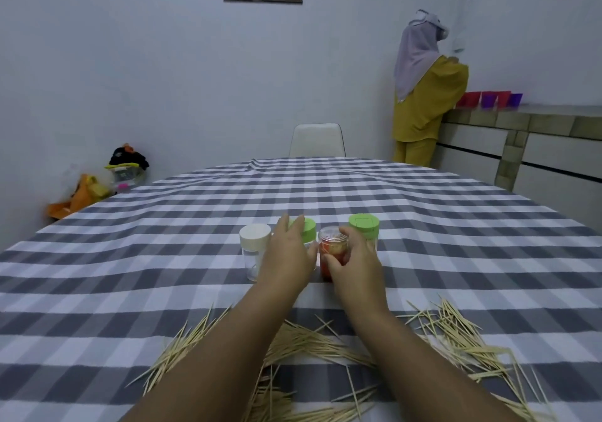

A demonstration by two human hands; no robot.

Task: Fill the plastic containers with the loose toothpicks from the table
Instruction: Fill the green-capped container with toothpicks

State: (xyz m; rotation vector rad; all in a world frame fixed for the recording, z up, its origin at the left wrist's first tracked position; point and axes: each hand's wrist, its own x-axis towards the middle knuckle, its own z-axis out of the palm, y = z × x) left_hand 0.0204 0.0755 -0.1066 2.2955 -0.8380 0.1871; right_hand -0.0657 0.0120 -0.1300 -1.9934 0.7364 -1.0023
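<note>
Four lidded containers [255, 252] stand upright mid-table; loose toothpicks [456, 333] scattered along near edge.

4 containers [255, 252] stand in a row on the table [130, 259]; toothpicks [456, 333] lie nearer.

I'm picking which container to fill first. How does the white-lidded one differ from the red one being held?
The white-lidded container has an opaque white cap and a clear, empty-looking body; the red container has a clear lid and red contents. The white-lidded one stands untouched at the left; the right hand grips the red one. Both stand upright on the checked tablecloth, lids on.
</note>
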